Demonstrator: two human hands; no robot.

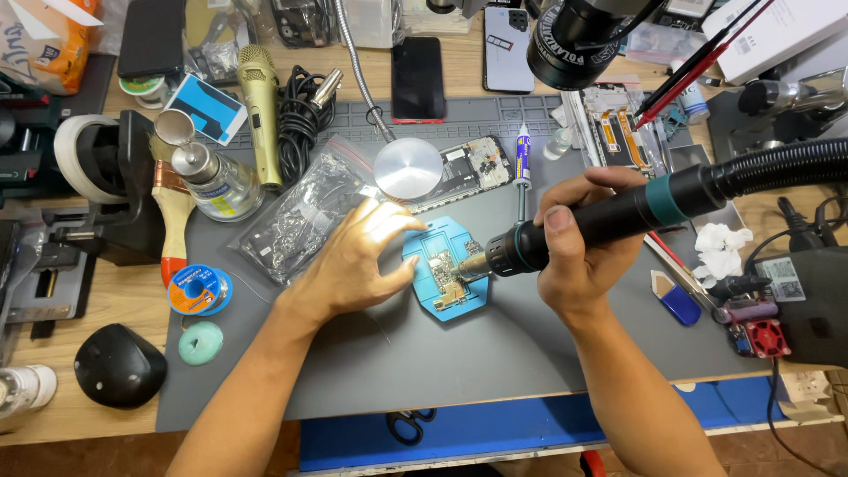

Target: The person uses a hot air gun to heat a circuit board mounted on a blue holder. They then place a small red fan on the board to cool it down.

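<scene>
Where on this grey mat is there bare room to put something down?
The grey mat is bare along its near edge, between the two forearms and below the blue board holder. Another free strip lies below the solder spool. The far edge around the metal disc and parts bag is crowded.

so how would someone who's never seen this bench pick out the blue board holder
Start at the grey mat covering the middle of the bench. Near its centre, between the left hand and the hot-air tool held in the right hand, lies the blue holder. It is the only flat, angular blue plate there, with a small circuit board clamped on it under the nozzle.
</scene>
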